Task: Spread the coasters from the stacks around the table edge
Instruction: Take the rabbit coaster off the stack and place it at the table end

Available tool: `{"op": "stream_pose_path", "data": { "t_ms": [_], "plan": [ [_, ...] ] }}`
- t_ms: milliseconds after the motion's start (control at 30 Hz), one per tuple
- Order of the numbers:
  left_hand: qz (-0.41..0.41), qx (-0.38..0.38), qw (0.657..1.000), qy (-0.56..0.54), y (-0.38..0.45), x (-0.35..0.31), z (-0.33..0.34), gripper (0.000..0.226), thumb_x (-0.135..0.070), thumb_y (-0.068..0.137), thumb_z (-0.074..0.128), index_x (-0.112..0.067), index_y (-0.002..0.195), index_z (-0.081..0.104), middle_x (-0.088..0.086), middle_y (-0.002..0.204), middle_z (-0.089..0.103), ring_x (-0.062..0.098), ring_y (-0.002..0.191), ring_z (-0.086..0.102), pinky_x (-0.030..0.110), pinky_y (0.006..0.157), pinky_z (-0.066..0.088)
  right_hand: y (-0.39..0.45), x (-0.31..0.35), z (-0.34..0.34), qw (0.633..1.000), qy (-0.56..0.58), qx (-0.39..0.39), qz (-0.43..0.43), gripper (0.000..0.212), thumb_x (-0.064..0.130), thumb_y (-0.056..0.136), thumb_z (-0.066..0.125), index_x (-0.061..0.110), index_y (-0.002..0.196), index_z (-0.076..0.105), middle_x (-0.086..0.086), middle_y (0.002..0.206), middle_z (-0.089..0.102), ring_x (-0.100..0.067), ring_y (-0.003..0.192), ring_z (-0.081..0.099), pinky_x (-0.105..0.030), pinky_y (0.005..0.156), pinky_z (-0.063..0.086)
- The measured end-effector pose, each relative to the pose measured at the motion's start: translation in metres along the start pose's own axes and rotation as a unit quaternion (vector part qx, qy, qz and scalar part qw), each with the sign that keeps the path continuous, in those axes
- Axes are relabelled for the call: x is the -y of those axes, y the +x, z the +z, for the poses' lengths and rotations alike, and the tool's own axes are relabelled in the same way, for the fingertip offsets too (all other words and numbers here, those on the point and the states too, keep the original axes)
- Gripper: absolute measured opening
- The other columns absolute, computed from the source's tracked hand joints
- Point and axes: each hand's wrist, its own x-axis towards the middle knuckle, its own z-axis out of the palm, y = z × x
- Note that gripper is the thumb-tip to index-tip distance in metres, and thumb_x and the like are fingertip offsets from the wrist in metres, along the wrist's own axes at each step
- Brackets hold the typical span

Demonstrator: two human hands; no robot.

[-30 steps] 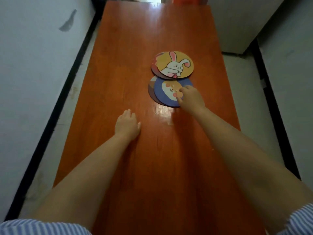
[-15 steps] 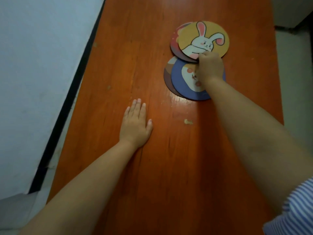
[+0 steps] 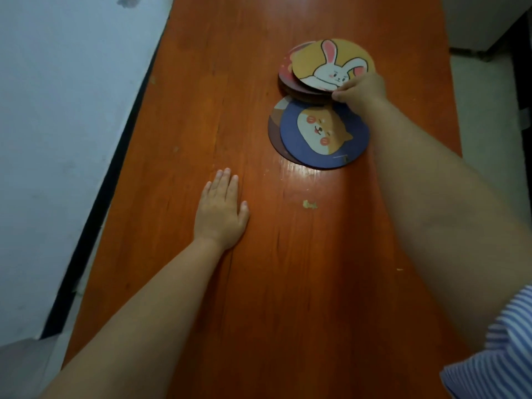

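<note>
Two short stacks of round coasters, far right of centre on the worktop (image 3: 201,283), well short of any edge. Far stack topped by a rabbit coaster (image 3: 331,63), yellow, near rim tipped up off the reddish discs (image 3: 285,72) beneath. Near stack topped by a blue coaster (image 3: 322,133) with a cartoon animal face, lying flat over a brown one and just touching the far stack. Thin, stiff, light by the look; likely cork or board backed, so no droop when lifted by one rim. Glossy printed faces, probably slick against each other, so apt to slide or come up two at a time. Best taken at the rim, thumb under, fingertips on top, peeling one disc only.

Right hand (image 3: 361,89) pinched on the rabbit coaster's near rim. Left hand (image 3: 221,210) spread flat, palm down, holding nothing, well apart from both stacks. No coaster yet laid along the edge.
</note>
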Motion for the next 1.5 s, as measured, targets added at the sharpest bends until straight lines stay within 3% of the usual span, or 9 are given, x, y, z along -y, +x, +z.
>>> {"op": "stream_pose_path", "data": {
  "t_ms": [167, 233, 433, 667, 933, 1100, 1233, 1367, 1500],
  "plan": [
    [0.000, -0.005, 1.000, -0.010, 0.001, 0.001, 0.001, 0.056, -0.028, 0.094, 0.038, -0.006, 0.143, 0.023, 0.013, 0.155, 0.019, 0.023, 0.145, 0.011, 0.036, 0.118, 0.006, 0.003, -0.003, 0.002, 0.982, 0.156, -0.014, 0.108, 0.013, 0.009, 0.088, 0.061, -0.003, 0.092, 0.066, -0.023, 0.113, 0.066, -0.027, 0.105, 0.063, -0.044, 0.093, 0.052],
    [0.001, -0.008, 1.000, -0.012, 0.001, 0.002, 0.002, 0.056, -0.028, 0.093, 0.039, -0.006, 0.143, 0.024, 0.013, 0.155, 0.020, 0.023, 0.145, 0.011, 0.037, 0.118, 0.007, -0.008, 0.003, 0.008, 0.998, 0.024, -0.048, 0.017, 0.019, 0.005, 0.090, 0.053, -0.005, 0.082, 0.067, -0.025, 0.085, 0.067, -0.029, 0.078, 0.063, -0.037, 0.070, 0.052],
    [-0.013, -0.024, 1.000, 0.004, -0.001, 0.000, -0.004, 0.053, -0.031, 0.092, 0.043, -0.007, 0.139, 0.034, 0.016, 0.148, 0.034, 0.030, 0.139, 0.026, 0.043, 0.114, 0.023, -0.126, -0.014, 0.042, 0.955, -0.076, -0.081, -0.276, 0.015, -0.006, 0.081, 0.055, -0.013, 0.074, 0.065, -0.030, 0.077, 0.068, -0.039, 0.078, 0.062, -0.041, 0.065, 0.047],
    [-0.039, -0.012, 0.993, -0.109, -0.049, -0.010, -0.013, 0.042, -0.033, 0.093, 0.041, -0.005, 0.123, 0.050, 0.019, 0.115, 0.056, 0.032, 0.103, 0.051, 0.040, 0.085, 0.044, -0.287, -0.063, 0.068, 0.952, -0.086, 0.023, -0.292, 0.012, -0.010, 0.077, 0.064, -0.008, 0.086, 0.071, -0.023, 0.090, 0.074, -0.037, 0.085, 0.070, -0.044, 0.076, 0.057],
    [-0.252, 0.164, 0.900, -0.317, -0.149, -0.012, -0.031, 0.030, -0.020, 0.084, 0.061, -0.011, 0.062, 0.042, 0.004, 0.065, 0.045, 0.017, 0.051, 0.040, 0.027, 0.045, 0.033, -0.434, -0.070, 0.086, 0.954, -0.119, 0.125, -0.245, 0.015, -0.001, 0.085, 0.060, -0.004, 0.095, 0.071, -0.020, 0.100, 0.072, -0.033, 0.094, 0.066, -0.041, 0.083, 0.056],
    [-0.232, 0.228, 0.895, -0.306, -0.223, 0.011, -0.030, 0.029, -0.005, 0.082, 0.060, -0.013, 0.061, 0.042, 0.005, 0.061, 0.041, 0.020, 0.051, 0.040, 0.028, 0.047, 0.032, -0.502, -0.078, 0.091, 0.951, -0.142, 0.175, -0.214, 0.016, 0.002, 0.087, 0.059, 0.000, 0.098, 0.071, -0.015, 0.106, 0.072, -0.029, 0.101, 0.064, -0.039, 0.089, 0.054],
    [-0.214, 0.201, 0.889, -0.352, -0.256, 0.015, -0.025, 0.021, -0.004, 0.080, 0.063, -0.013, 0.093, 0.049, 0.009, 0.093, 0.055, 0.027, 0.083, 0.056, 0.033, 0.061, 0.045, -0.533, -0.084, 0.098, 0.958, -0.166, 0.142, -0.184, 0.016, 0.013, 0.086, 0.063, 0.004, 0.097, 0.071, -0.012, 0.111, 0.070, -0.026, 0.110, 0.059, -0.035, 0.097, 0.046],
    [-0.213, 0.191, 0.906, -0.312, -0.273, 0.016, -0.019, 0.035, -0.011, 0.083, 0.063, -0.008, 0.115, 0.049, 0.012, 0.105, 0.055, 0.029, 0.093, 0.059, 0.034, 0.066, 0.049, -0.530, -0.084, 0.102, 0.996, -0.087, -0.010, 0.019, 0.032, 0.023, 0.089, 0.060, 0.005, 0.116, 0.060, -0.012, 0.125, 0.060, -0.028, 0.121, 0.049, -0.038, 0.100, 0.041],
    [-0.219, 0.185, 0.908, -0.304, -0.280, 0.011, -0.012, 0.022, -0.009, 0.083, 0.059, -0.014, 0.068, 0.044, 0.007, 0.076, 0.051, 0.020, 0.065, 0.051, 0.030, 0.053, 0.043, -0.498, -0.065, 0.108, 0.974, 0.007, -0.046, 0.223, 0.047, 0.024, 0.088, 0.057, 0.003, 0.128, 0.046, -0.018, 0.130, 0.053, -0.034, 0.119, 0.049, -0.043, 0.094, 0.046]
  ]
}}
